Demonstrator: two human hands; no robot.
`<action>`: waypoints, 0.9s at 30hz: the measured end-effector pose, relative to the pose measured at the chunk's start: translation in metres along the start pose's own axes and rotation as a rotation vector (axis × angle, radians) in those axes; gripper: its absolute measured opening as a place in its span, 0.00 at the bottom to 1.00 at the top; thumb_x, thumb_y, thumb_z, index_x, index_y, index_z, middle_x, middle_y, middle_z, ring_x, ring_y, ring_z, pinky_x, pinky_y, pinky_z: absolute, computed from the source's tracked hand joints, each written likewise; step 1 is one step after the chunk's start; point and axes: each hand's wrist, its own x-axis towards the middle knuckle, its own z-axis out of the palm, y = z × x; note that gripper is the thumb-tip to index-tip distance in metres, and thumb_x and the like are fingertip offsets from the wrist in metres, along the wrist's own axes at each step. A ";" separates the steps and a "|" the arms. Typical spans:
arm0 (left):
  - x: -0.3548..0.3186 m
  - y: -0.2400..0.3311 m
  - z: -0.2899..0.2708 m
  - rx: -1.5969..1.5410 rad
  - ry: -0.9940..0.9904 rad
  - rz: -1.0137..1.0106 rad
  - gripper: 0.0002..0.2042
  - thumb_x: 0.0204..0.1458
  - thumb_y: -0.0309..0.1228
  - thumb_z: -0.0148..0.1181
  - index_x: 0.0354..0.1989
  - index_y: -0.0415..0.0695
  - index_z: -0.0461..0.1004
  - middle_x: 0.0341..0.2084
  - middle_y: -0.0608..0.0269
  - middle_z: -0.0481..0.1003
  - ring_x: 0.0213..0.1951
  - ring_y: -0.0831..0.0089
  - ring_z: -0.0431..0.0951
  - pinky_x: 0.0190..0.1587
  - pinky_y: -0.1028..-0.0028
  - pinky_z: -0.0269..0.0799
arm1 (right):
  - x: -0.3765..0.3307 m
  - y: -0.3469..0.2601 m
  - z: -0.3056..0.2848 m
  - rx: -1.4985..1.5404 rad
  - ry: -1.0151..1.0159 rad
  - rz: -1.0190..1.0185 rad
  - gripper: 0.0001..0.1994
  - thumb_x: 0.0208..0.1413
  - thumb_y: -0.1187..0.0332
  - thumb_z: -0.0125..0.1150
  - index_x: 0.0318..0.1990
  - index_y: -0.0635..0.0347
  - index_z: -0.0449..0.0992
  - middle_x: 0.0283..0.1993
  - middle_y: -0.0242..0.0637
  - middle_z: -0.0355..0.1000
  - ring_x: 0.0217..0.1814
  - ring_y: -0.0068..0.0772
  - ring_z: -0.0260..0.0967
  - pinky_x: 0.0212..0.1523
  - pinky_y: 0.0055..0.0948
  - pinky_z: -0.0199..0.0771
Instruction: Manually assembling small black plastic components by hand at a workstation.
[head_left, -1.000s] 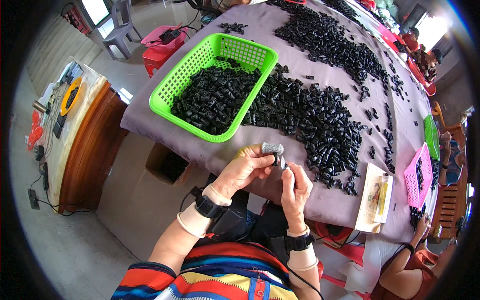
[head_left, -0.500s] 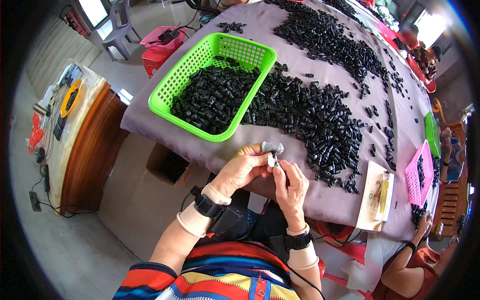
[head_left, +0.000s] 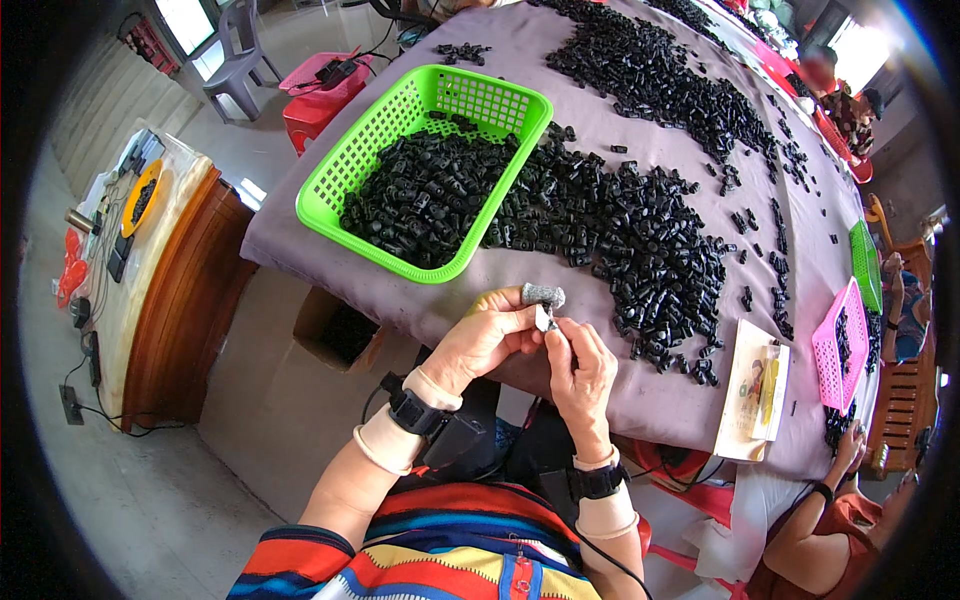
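Hands meet at centre frame — a small pale part is pinched between left hand and right hand, fingers closed, below the green basket.

The setting is a small hand-assembly workshop. A long cloth-covered desk carries heaps of small black plastic parts, sorted into a green basket and a pink tray. Another person sits at the same desk, on a bare concrete floor.
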 end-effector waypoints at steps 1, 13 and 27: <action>0.000 0.000 -0.001 -0.001 0.001 0.000 0.12 0.53 0.27 0.53 0.46 0.41 0.72 0.29 0.69 0.74 0.31 0.80 0.74 0.35 0.81 0.71 | 0.000 0.000 0.000 0.001 -0.001 0.000 0.06 0.48 0.72 0.59 0.34 0.62 0.74 0.24 0.41 0.68 0.22 0.41 0.67 0.24 0.31 0.66; 0.002 -0.003 -0.004 0.019 0.033 -0.019 0.11 0.55 0.25 0.50 0.45 0.40 0.73 0.29 0.70 0.74 0.30 0.82 0.73 0.34 0.82 0.70 | 0.002 -0.001 0.003 -0.070 -0.006 -0.015 0.06 0.48 0.71 0.60 0.33 0.61 0.73 0.24 0.40 0.68 0.22 0.41 0.67 0.24 0.31 0.66; 0.002 -0.003 -0.004 0.000 -0.014 -0.009 0.11 0.53 0.25 0.51 0.44 0.39 0.73 0.28 0.70 0.73 0.29 0.82 0.71 0.33 0.84 0.68 | -0.001 -0.001 0.001 -0.056 -0.012 -0.012 0.06 0.47 0.70 0.60 0.32 0.61 0.72 0.24 0.39 0.69 0.22 0.40 0.66 0.23 0.31 0.66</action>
